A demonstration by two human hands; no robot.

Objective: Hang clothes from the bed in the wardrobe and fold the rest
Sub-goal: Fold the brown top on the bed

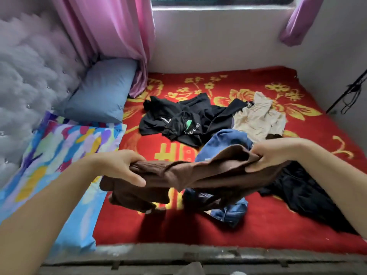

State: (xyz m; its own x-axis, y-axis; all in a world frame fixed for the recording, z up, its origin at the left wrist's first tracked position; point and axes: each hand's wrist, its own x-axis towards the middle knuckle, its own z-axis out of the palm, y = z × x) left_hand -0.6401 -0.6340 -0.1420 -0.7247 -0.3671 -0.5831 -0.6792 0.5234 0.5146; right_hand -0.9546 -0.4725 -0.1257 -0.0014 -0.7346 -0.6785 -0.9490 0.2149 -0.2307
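A brown garment (pixel 200 173) is stretched between both my hands, lifted above the red bed cover (pixel 228 233). My left hand (pixel 123 165) grips its left end and my right hand (pixel 276 153) grips its right end. Under and behind it lies a blue denim piece (pixel 228 141), partly hidden. Black clothes with a green and white print (pixel 184 118) are heaped at the bed's middle. A cream garment (pixel 258 120) lies to their right. Another black garment (pixel 305 197) is spread at the right, below my right forearm.
A blue pillow (pixel 99 92) and a multicoloured pillow (pixel 65 155) lie at the left, against a grey tufted headboard (pixel 29 76). Pink curtains (pixel 111 36) hang at the back by a window. A black stand with cables (pixel 351 94) is at the right wall.
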